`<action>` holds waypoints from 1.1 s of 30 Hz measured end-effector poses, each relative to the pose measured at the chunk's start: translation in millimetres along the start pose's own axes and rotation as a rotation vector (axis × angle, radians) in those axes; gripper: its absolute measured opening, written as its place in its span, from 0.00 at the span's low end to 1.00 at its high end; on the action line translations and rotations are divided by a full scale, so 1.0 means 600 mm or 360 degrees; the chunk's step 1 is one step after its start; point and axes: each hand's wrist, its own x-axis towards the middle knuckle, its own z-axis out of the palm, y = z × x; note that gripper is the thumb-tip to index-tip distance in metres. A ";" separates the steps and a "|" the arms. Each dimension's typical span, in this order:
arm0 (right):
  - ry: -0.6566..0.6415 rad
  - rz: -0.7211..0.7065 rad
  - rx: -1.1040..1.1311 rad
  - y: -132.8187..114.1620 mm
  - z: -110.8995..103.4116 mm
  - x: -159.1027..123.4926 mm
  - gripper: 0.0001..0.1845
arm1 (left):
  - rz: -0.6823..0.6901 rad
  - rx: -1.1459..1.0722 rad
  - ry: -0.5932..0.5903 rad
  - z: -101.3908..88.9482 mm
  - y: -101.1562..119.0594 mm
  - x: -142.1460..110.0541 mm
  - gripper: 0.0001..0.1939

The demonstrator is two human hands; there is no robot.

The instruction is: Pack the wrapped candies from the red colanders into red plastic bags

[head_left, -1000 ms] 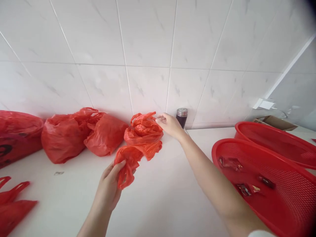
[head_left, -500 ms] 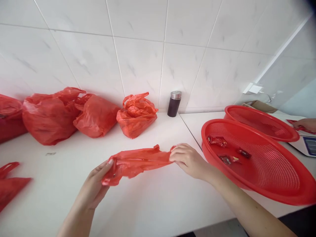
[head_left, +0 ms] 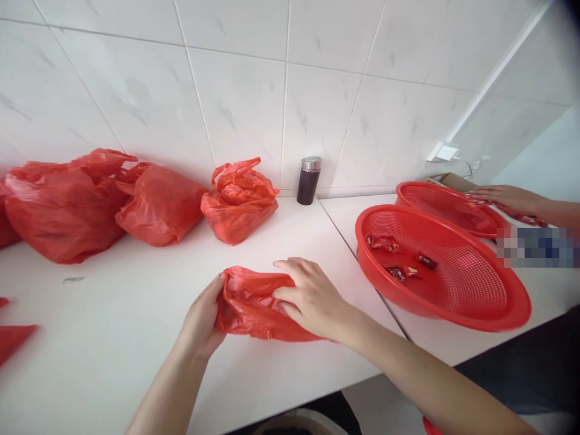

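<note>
A thin red plastic bag (head_left: 267, 317) is held above the white table, its mouth spread apart and facing up. My left hand (head_left: 203, 314) is closed on the bag's left edge, thumb at the rim. At the right side of the mouth is my right hand (head_left: 312, 299), fingers apart; some fingertips dip into the opening and touch the plastic. The bag sags between both hands, and I see nothing inside it. To the right, a red perforated basket (head_left: 466, 290) holds several small wrapped pieces (head_left: 385, 243).
Filled red bags (head_left: 63, 211) line the tiled wall, with a smaller tied-looking bag (head_left: 240, 205) beside a dark flask (head_left: 309, 181). A second red basket (head_left: 408, 192) stands behind the first. A co-worker's hand (head_left: 507, 196) reaches over it. The white table (head_left: 113, 338) has a seam near the baskets.
The bag was stretched flat between both hands; now its mouth is open. My right hand has let go of the far end and moved left to the mouth. The co-worker's hand moved over the rear basket.
</note>
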 end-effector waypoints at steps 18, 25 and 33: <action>-0.0907 0.0474 0.0010 0.122 -0.052 -0.053 0.39 | 0.1131 0.1810 0.0100 -0.043 0.006 0.019 0.30; -0.0469 0.0502 0.0483 0.118 -0.128 -0.105 0.33 | 0.0343 0.1369 -0.0188 -0.051 0.042 0.018 0.33; -0.0410 0.1225 -0.0240 0.162 -0.140 -0.260 0.26 | 0.0324 0.1509 -0.0288 -0.067 0.041 0.046 0.29</action>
